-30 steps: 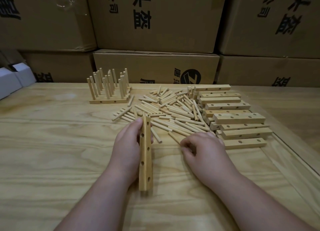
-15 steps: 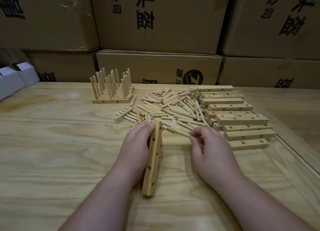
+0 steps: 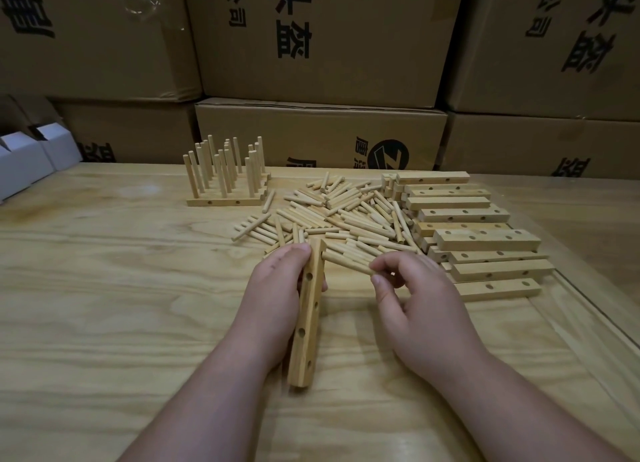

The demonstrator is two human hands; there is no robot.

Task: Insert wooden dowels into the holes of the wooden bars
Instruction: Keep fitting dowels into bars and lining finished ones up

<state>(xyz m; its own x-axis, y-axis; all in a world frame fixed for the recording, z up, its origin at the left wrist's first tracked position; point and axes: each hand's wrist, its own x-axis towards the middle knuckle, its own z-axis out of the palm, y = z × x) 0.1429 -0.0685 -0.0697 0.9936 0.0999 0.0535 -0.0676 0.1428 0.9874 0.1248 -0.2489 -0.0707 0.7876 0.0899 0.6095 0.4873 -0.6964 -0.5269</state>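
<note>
Bar [image 3: 306,318] is gripped on edge by left hand [image 3: 273,309]; dowel [image 3: 348,262] is pinched by right hand [image 3: 420,309] at its tail. Both likely light, rigid; bar best held mid-length.

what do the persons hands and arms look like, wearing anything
Both arms are bare along all that shows, with no sleeves in view. The left hand and right hand wear no gloves, and no rings, watch or wristbands show. Fingernails look short and unpainted.
</note>
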